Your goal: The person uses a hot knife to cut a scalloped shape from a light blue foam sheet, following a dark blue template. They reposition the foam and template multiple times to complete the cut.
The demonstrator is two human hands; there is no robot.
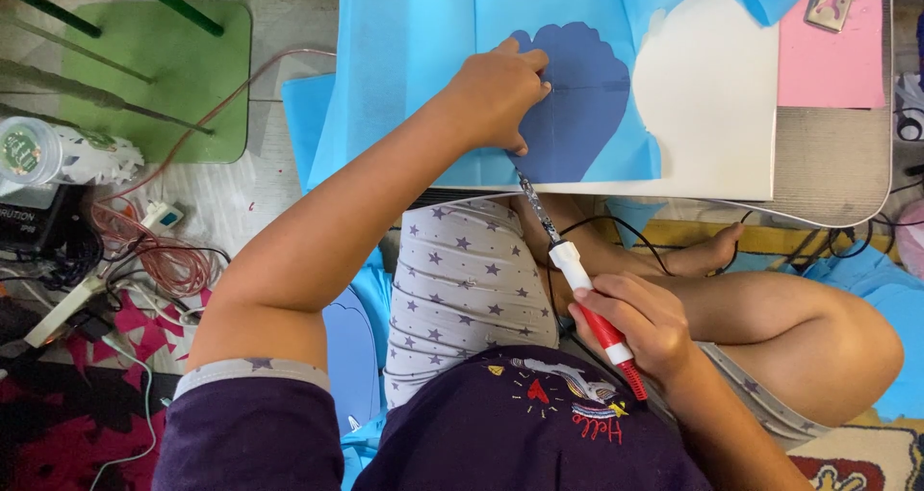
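Far left: clear plastic bottle [53, 154] on its side beside a green mat [154, 77], w/ a tangle of reddish cords [164, 260] below it.

Left hand [496, 91] lies knuckles-up on the light-blue sheet [404, 58], fingers curled & pressing down on the edge of a dark-blue cutout shape [577, 96]; it pins the paper flat, not wrapped round anything.

That paper stack rests on a low table [833, 173]; a white sheet [712, 96] is to the cutout's right, pink paper [833, 53] beyond.

Right hand [630, 327] is closed round a red-&-white soldering-iron-type tool [582, 298], held over the lap near the body. Tool's long axis runs diagonally, tip up-left, reaching the near paper edge just below the left hand. So the cutout lies up & slightly left of the grip, along the tool's line; left hand is nearer it by far.
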